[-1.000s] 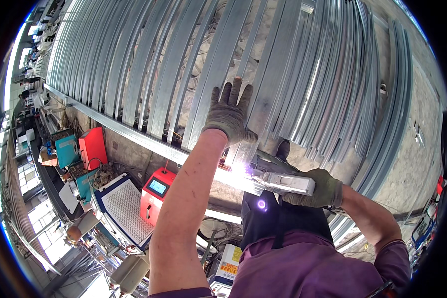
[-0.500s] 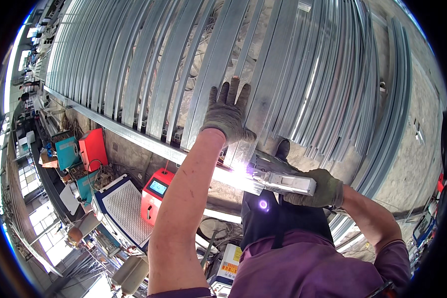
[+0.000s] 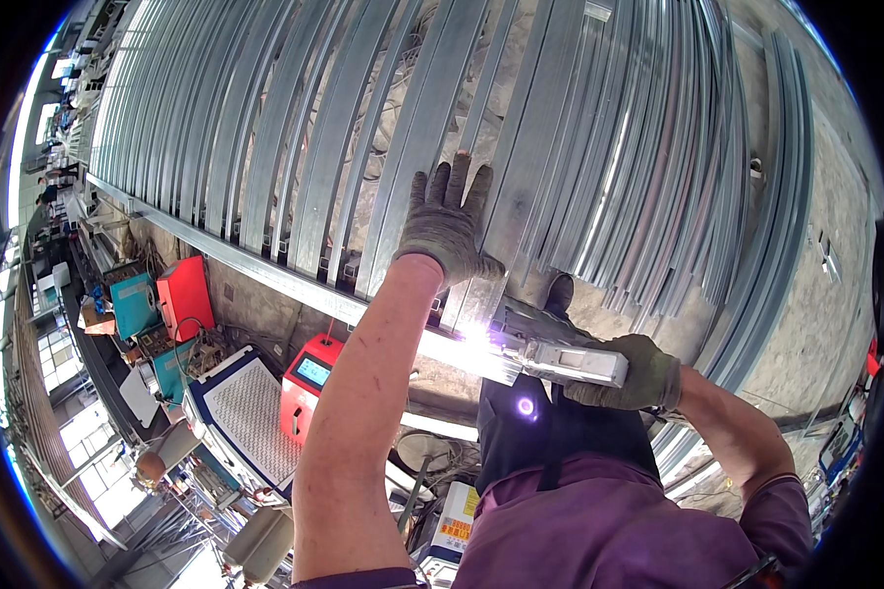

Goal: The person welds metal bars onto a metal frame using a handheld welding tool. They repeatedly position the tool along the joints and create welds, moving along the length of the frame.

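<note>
My left hand [image 3: 446, 224], in a dark knitted work glove with one bare fingertip, lies flat with spread fingers on grey metal bars [image 3: 388, 236]. My right hand [image 3: 642, 373], in a similar glove, is wrapped round a handheld welding gun [image 3: 575, 363] with a pale, boxy body. The gun points left at the near ends of the bars, where they meet a long metal rail [image 3: 255, 263]. A glaring white-violet arc [image 3: 478, 346] burns at its tip and hides the joint there.
A red machine with a lit display [image 3: 313, 370] stands left of my body, beside a cabinet with a textured top [image 3: 248, 417]. Farther left are another red box [image 3: 184, 297] and a teal unit [image 3: 134, 302]. Loose thin metal strips [image 3: 648, 167] lie to the right over the concrete floor.
Almost nothing differs. The welding gun and my right hand have shifted very slightly to the right, with the arc still burning. My left hand stays spread on the bars.
</note>
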Tool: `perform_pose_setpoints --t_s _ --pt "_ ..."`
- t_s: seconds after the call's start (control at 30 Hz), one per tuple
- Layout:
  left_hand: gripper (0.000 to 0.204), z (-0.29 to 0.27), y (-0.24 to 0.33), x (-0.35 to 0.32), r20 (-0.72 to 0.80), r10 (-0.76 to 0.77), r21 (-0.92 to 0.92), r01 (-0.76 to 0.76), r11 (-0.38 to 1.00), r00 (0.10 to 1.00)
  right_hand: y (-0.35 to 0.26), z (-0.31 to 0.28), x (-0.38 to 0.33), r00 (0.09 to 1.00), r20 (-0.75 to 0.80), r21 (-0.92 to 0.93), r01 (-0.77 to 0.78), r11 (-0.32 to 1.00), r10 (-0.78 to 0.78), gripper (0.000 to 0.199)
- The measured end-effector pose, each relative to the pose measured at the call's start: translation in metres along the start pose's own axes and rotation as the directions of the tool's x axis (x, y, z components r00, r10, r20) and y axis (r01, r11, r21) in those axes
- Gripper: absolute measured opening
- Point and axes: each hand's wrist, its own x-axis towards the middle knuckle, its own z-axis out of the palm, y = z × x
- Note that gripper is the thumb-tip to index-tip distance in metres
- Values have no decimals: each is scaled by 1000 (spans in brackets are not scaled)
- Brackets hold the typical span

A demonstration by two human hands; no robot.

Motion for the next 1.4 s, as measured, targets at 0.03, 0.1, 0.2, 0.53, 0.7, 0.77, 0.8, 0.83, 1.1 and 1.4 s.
perform_pose_setpoints --t_s 0.03,0.1,0.2,0.53,0.7,0.77,0.8,0.83,1.1,1.4 --pt "147 1 0 1 -1 0 5 0 1000 1000 5 2 0 1000 -9 2 10 1000 -10 83" --pt "147 1 1 1 -2 0 16 0 1000 1000 15 7 1 999 -22 14 35 999 -35 86" --pt "148 -2 0 1 2 -1 6 0 1000 1000 23 12 2 997 -38 34 71 997 -70 87" --pt "146 1 0 1 -6 -8 -1 8 1000 1000 11 8 -5 993 -72 76 94 993 -88 71" --pt "146 -2 0 0 10 -6 -11 6 1000 1000 0 8 -13 976 -152 88 170 981 -156 60" --pt "145 -2 0 0 0 6 -3 -6 1000 1000 0 13 -15 958 -209 132 226 965 -196 55" --pt "145 -3 -1 0 -5 13 3 -13 1000 1000 3 17 -15 946 -238 96 249 964 -221 49" --pt "138 -3 -1 -3 -34 12 1 -12 1000 999 3 18 -18 943 -244 52 245 968 -225 47" --pt "60 11 -19 -70 -263 -314 -829 -48 557 912 -7 24 -45 855 -439 135 366 921 -276 40" --pt "71 97 185 -148 -259 437 -961 -277 -24 861 -52 4 -58 774 -627 380 403 832 -88 26"
